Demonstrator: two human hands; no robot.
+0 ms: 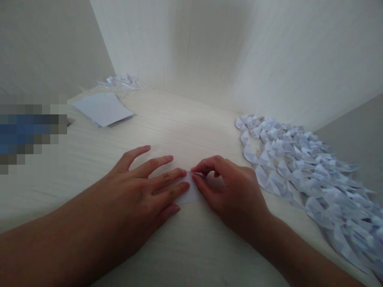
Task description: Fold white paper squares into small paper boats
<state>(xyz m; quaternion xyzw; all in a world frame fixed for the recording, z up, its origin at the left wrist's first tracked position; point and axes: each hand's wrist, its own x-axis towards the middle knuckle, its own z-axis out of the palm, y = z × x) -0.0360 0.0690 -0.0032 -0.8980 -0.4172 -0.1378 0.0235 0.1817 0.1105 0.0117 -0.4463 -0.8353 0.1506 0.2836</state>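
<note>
A small piece of white paper point(190, 193) lies on the pale table between my two hands. My left hand point(149, 187) rests palm down with its fingers spread, and a couple of fingertips press on the paper's left side. My right hand point(227, 179) pinches the paper's right edge between thumb and forefinger, where the edge seems lifted or folded over. Both hands cover much of the sheet, so its full outline is hidden.
A stack of white paper sheets point(103, 109) lies at the back left, with thin paper scraps point(122, 81) behind it. A large heap of folded white paper pieces point(299, 167) spreads along the right. Pale panels point(209, 48) rise behind the table.
</note>
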